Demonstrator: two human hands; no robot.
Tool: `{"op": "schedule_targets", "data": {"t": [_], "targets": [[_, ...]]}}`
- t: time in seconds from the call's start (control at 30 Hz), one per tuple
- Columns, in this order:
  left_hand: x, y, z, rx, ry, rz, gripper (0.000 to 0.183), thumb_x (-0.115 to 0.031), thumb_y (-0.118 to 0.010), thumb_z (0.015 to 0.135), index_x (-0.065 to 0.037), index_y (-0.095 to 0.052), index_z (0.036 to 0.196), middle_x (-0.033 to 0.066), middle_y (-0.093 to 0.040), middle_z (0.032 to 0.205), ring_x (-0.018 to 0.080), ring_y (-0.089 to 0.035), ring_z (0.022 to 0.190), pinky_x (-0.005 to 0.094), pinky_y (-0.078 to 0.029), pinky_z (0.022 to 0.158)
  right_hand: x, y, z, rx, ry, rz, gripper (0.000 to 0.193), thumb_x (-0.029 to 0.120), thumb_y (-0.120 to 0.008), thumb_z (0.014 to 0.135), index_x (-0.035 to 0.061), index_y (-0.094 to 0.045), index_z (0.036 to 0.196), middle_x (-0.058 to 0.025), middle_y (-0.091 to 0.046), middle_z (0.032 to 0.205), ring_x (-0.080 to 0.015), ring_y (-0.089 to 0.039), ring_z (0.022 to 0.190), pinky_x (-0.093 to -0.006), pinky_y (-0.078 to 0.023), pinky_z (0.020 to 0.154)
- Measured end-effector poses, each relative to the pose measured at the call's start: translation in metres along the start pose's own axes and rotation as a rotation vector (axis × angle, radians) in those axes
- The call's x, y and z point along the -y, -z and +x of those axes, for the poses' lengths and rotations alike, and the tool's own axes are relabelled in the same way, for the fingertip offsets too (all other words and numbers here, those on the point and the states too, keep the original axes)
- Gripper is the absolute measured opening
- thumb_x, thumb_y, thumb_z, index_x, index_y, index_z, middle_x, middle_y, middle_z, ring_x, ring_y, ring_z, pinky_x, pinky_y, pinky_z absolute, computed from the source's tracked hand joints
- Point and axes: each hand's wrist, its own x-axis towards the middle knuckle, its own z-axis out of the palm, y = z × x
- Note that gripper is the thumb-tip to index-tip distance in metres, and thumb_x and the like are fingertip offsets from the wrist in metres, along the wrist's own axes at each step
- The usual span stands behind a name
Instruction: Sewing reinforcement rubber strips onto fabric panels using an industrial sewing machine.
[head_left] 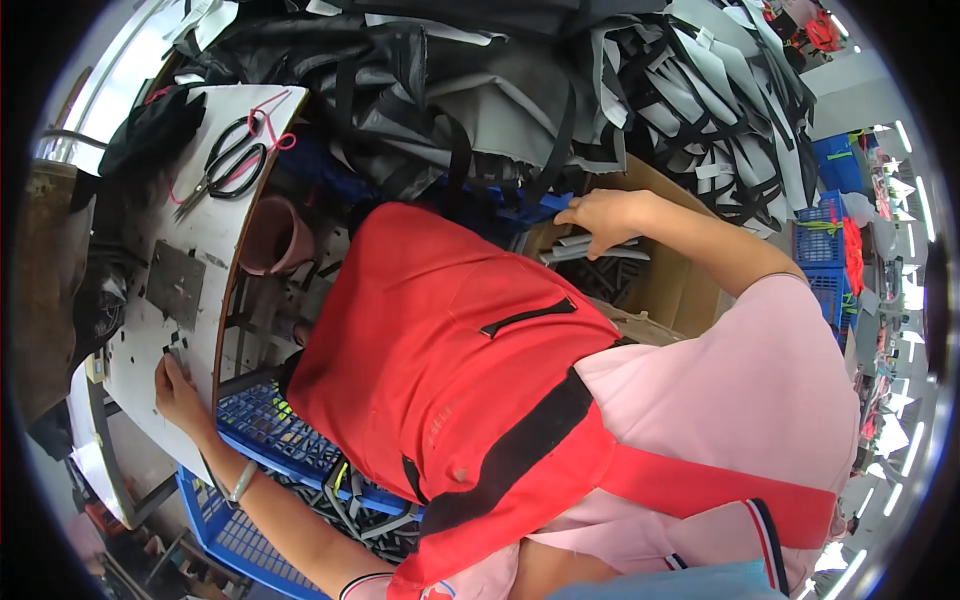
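My left hand [182, 398] is at the edge of the white tabletop [150, 300], with thumb and finger pinched at a small grey piece [174, 350]. Small dark scraps lie by those fingertips. Farther up the table are a flat dark metal plate [174, 284] and black-handled scissors [222, 170] with a pink cord [272, 122] at the handles. Over on the right, my right hand [612, 217] hangs above an open cardboard box [690, 290], its thumb and fingers apart. Beneath it in the box are light grey strips [580, 247] and a heap of darker short pieces.
A red apron [440, 300] covers my lap. Between table and knees stands a pinkish bucket [275, 236]. Blue crates [260, 550] holding dark strips are below my left arm. Black and grey fabric pieces [500, 100] pile up ahead; more blue crates [820, 225] stand far right.
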Motion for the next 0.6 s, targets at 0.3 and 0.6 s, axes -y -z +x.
{"op": "schedule_targets", "data": {"t": [0.3, 0.6], "targets": [[-0.015, -0.012, -0.018, -0.114, -0.138, 0.039, 0.031, -0.028, -0.057, 0.095, 0.0, -0.068, 0.1, 0.0089, -0.066, 0.075, 0.0147, -0.06, 0.065, 0.031, -0.047, 0.06, 0.142, 0.106, 0.118, -0.519, 0.807, 0.286, 0.024, 0.013, -0.057, 0.089, 0.0028, -0.062, 0.11, -0.0146, -0.063, 0.105, -0.0313, -0.06, 0.102, -0.0378, -0.049, 0.087], [-0.017, -0.01, -0.022, -0.144, -0.178, 0.004, 0.031, -0.027, -0.056, 0.095, 0.001, -0.067, 0.103, 0.0183, -0.069, 0.089, 0.0294, -0.067, 0.073, 0.0381, -0.052, 0.067, 0.209, 0.254, 0.255, -0.997, 0.413, 0.047, 0.031, 0.006, -0.059, 0.073, 0.0034, -0.065, 0.104, -0.0181, -0.063, 0.105, -0.0358, -0.061, 0.101, -0.0419, -0.051, 0.085]]}}
